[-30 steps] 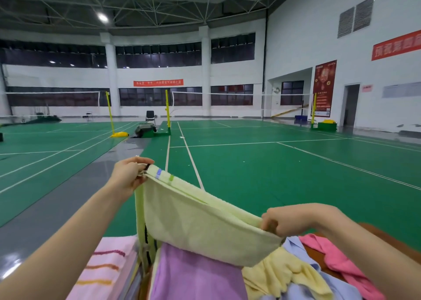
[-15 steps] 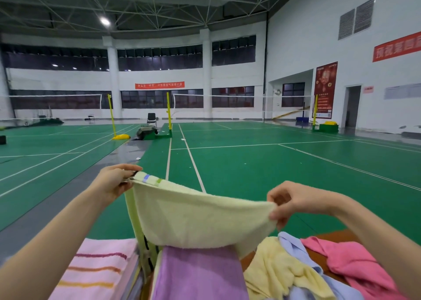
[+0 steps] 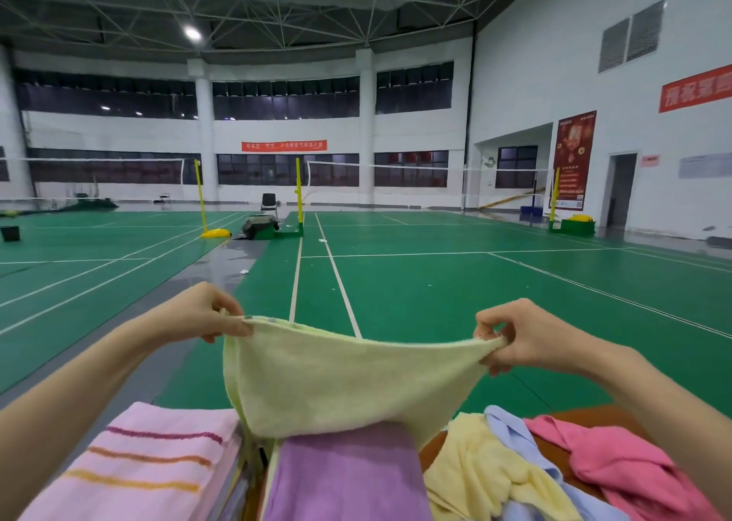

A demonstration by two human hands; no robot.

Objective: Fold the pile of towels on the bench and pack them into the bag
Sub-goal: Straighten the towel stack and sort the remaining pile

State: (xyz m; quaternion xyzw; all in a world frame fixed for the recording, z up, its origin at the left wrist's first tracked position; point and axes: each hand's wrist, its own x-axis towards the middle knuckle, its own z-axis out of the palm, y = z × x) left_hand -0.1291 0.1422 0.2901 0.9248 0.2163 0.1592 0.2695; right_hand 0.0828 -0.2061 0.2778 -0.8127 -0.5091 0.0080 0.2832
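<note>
Left hand (image 3: 206,314) and right hand (image 3: 515,336), each pinching a top corner of the pale-green towel (image 3: 336,378) at lower centre: keep the edge taut and level before folding.

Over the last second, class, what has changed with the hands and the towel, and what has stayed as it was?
The right hand rose and drew outward, so the green towel, slanted before, now stretches nearly level between it and the left hand. Both hands still pinch its top corners. The purple towel, striped towel and loose pile lie as before.
</note>
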